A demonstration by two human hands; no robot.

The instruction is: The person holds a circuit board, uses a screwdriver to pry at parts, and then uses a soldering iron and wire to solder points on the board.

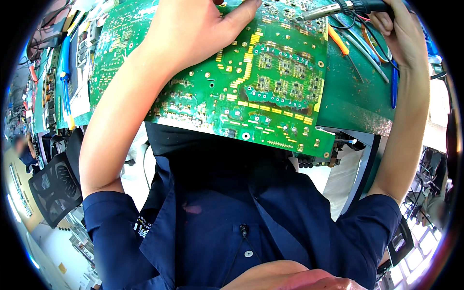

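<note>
A large green circuit board (pixel 222 111) lies before me, its near edge jutting past the bench front. My left hand (pixel 198 29) rests over the board's upper part, thumb stretched to the right. Its other fingers are mostly cut off by the upper edge, so what they do is hidden. At the upper right my right hand (pixel 398 29) is closed round the dark handle of a soldering iron (pixel 333 8). The iron points left, its tip over the small parts at the board's upper right; whether it touches cannot be made out. Brown staining surrounds several parts near the board's right side.
Right of the board, an orange-handled screwdriver (pixel 339 41), a blue pen-like tool (pixel 394 89) and cables lie on the green mat (pixel 353 106). A blue-and-yellow tool (pixel 65 72) lies to the left. A mesh chair (pixel 57 186) stands lower left; a person is far left.
</note>
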